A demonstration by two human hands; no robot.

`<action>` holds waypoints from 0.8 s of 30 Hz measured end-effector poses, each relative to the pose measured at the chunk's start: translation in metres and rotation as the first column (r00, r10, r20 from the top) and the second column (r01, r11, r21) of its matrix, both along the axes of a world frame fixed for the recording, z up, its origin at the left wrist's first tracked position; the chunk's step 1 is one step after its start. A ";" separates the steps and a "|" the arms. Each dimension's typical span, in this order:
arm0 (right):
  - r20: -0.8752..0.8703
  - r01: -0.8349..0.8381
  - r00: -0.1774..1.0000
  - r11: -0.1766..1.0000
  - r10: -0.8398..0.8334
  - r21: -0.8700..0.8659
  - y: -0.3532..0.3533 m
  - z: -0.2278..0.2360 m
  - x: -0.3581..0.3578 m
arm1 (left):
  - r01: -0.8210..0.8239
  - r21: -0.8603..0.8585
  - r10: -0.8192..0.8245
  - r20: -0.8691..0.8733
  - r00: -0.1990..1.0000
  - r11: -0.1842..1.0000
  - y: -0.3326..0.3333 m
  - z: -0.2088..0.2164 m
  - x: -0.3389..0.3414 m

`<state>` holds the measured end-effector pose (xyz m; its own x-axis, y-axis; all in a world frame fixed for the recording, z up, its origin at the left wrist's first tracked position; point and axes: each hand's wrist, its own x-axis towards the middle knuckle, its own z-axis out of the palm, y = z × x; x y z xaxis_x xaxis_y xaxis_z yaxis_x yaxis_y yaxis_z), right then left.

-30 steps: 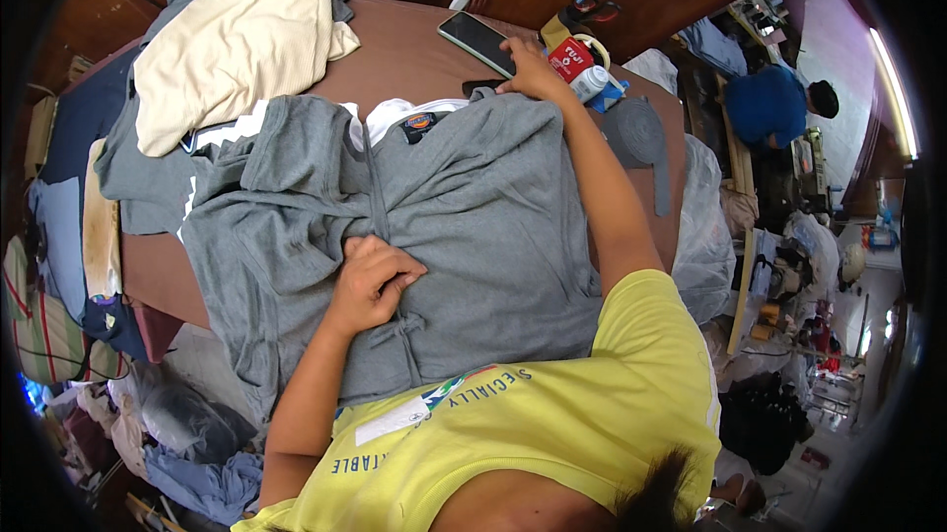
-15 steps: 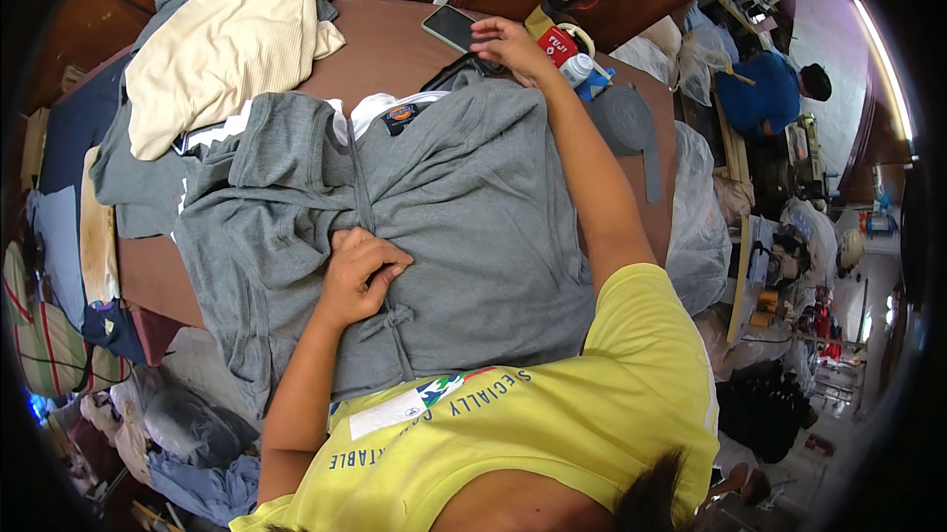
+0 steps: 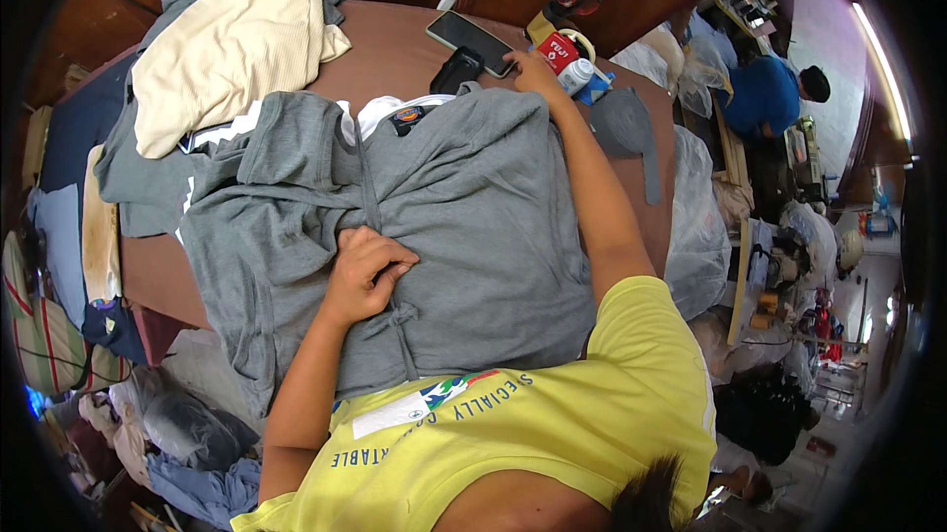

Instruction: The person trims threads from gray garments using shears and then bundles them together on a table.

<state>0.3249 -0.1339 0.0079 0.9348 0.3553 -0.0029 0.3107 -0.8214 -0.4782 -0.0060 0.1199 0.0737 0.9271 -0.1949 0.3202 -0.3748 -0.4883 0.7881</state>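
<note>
A grey garment [image 3: 483,226] with a drawstring and a dark neck label lies spread across the table in front of me. My left hand [image 3: 367,274] rests on its middle, fingers curled in; whatever they grip is hidden. Beyond the garment's far right edge reaches my right hand [image 3: 539,78], its fingers partly stretched out beside the phone [image 3: 470,41]. No held thing shows in it. A black object [image 3: 457,70] lies just left of those fingers, against the phone's near edge. Close on their other side are a red box [image 3: 557,52] and a white bottle [image 3: 575,74].
Cream ribbed cloth [image 3: 237,54] is heaped at the far left of the brown table [image 3: 395,24]. A roll of grey strip [image 3: 621,123] sits at the right, by a clear plastic bag [image 3: 695,212]. Scissors [image 3: 575,2] lie at the back. Another person [image 3: 764,93] works at far right.
My right hand has moved right, off the phone and the black object, toward the red box; both now show more fully. The left hand stays on the garment.
</note>
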 end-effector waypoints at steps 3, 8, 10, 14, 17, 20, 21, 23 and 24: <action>0.019 -0.007 1.000 0.989 0.004 0.151 0.005 0.007 0.018 | 0.005 0.002 -0.005 0.001 1.000 1.000 0.001 -0.001 0.000; -0.010 -0.135 0.991 0.991 0.135 -0.011 0.017 0.002 0.057 | 0.004 -0.011 -0.004 0.006 1.000 1.000 0.002 0.000 0.000; -0.044 -0.133 0.991 0.980 0.127 -0.148 0.027 0.002 0.068 | 0.009 -0.012 -0.009 0.009 1.000 1.000 0.003 0.000 0.000; -0.066 -0.110 0.994 0.919 0.092 -0.379 0.051 0.000 0.079 | 0.016 -0.034 -0.016 0.013 1.000 0.999 0.004 -0.003 -0.001; -0.086 -0.190 0.981 0.946 0.173 -0.262 0.073 -0.001 0.080 | 0.023 -0.041 -0.022 0.012 1.000 0.999 0.005 -0.001 -0.001; -0.088 -0.142 0.987 0.989 0.138 -0.036 0.084 0.009 0.084 | 0.027 -0.060 -0.026 0.013 1.000 0.998 0.005 -0.001 0.000; -0.091 -0.099 0.991 0.994 0.102 0.034 0.088 0.016 0.083 | 0.022 -0.067 -0.021 0.022 1.000 0.997 0.005 -0.002 -0.001; -0.067 -0.104 0.993 0.994 0.102 -0.028 0.085 0.016 0.086 | 0.019 -0.078 -0.016 0.034 0.999 0.997 0.005 -0.004 -0.001; -0.060 -0.120 0.992 0.983 0.113 -0.139 0.080 0.017 0.087 | 0.020 -0.080 -0.017 0.037 0.999 0.997 0.005 -0.004 -0.001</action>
